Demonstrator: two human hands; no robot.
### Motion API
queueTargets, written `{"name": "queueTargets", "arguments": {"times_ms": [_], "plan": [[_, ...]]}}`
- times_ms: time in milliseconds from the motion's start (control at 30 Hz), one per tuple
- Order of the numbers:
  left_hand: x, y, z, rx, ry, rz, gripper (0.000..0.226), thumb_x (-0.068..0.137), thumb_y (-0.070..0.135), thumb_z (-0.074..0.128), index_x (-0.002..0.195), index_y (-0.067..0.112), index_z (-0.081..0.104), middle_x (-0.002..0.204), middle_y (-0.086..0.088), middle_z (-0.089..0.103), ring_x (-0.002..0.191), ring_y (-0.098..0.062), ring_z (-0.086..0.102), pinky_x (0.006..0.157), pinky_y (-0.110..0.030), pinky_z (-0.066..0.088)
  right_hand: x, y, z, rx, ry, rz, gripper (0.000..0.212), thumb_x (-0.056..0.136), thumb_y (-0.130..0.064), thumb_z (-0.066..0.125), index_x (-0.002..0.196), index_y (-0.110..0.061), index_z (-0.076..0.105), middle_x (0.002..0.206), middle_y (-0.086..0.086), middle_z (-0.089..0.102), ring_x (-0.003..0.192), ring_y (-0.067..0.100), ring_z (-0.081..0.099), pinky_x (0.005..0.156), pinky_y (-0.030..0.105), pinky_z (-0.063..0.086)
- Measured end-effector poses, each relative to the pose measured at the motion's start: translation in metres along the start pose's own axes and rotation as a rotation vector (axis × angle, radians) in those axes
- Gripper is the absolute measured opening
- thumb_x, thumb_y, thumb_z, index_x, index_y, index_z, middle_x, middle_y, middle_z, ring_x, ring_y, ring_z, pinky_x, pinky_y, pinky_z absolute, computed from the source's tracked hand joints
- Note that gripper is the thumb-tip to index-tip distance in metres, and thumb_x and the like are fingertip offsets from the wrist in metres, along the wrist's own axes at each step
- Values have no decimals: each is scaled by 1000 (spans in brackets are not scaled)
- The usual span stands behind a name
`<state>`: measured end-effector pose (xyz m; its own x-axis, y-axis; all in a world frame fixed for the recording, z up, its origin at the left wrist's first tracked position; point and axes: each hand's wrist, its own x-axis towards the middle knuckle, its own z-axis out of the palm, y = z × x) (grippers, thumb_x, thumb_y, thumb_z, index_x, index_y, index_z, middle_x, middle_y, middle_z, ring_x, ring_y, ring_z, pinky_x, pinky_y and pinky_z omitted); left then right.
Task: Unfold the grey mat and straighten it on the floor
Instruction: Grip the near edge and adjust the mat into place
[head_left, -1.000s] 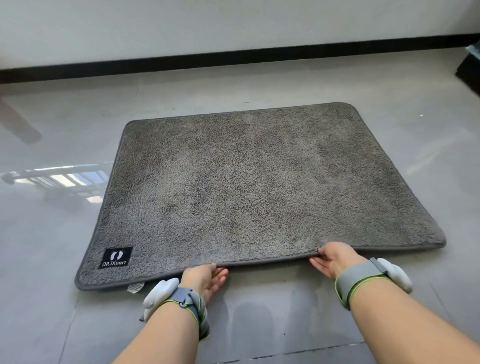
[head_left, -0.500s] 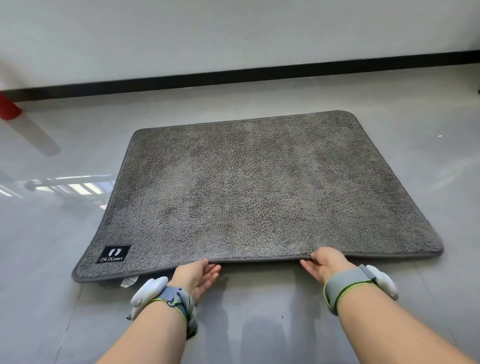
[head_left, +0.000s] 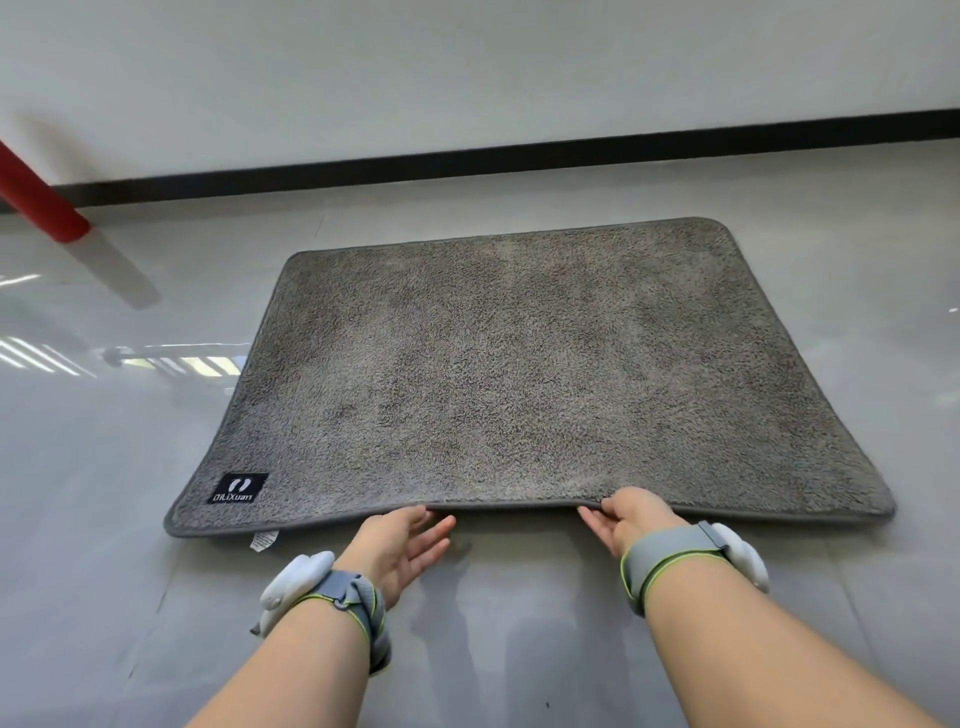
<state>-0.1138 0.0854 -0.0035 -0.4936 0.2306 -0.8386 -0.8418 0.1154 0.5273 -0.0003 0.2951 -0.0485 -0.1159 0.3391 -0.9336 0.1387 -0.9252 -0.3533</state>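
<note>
Grey shaggy rectangular mat is lying unfolded on the glossy grey floor. We are pinching its near hem with our right hand; our left hand, fingers spread, is touching it. It is looking soft, floppy, slide-prone.

black patch | "DiLiXuan" under footprints logo | grey mat near-left corner
</note>
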Motion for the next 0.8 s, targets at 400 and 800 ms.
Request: {"name": "queueTargets", "arguments": {"times_ms": [400, 800], "plan": [[19, 34, 28, 21, -42, 31, 29, 98, 8, 40, 126, 4, 46, 143, -13, 48, 122, -30, 56, 88, -37, 50, 3, -34, 26, -13, -23, -13, 47, 96, 15, 28, 140, 4, 37, 74, 13, 42, 120, 28, 49, 107, 44, 39], [62, 67, 22, 50, -84, 36, 11, 96, 8, 45, 97, 8, 55, 125, -10, 57, 106, -25, 59, 84, -35, 50, 41, -41, 72, 4, -19, -64, 45, 95, 16, 28, 137, 5, 38, 82, 16, 49, 110, 28, 51, 105, 45, 40]]}}
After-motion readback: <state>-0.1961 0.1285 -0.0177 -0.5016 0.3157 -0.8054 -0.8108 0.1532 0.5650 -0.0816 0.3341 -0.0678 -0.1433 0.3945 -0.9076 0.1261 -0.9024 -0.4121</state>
